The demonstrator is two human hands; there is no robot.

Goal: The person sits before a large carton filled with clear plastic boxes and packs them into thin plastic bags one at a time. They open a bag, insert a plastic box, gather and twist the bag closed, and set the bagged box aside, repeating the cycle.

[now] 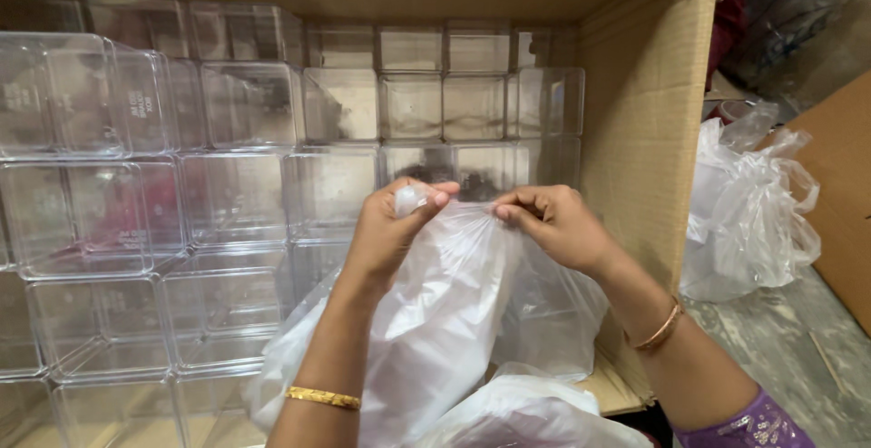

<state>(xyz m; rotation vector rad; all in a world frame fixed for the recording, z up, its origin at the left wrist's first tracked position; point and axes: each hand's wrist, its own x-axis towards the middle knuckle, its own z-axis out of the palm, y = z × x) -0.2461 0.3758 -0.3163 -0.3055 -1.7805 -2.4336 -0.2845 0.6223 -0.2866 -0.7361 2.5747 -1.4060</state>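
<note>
1. Pinching the gathered top of a clear plastic bag (435,312), the left hand (386,230) has its fingers closed tight on the film.
2. The right hand (558,223) grips the same bunched neck just beside it.
3. The bag sits inside a cardboard box (640,103), in front of stacked clear plastic containers (236,203).
4. Another crumpled bag (748,203) lies outside the box.

Stacked clear plastic containers (227,194) wall you in on the left and ahead; the cardboard box wall (640,140) blocks you just right. The white plastic bag (445,321) fills the gap below. Only floor (771,357) beyond that wall lies open.
</note>
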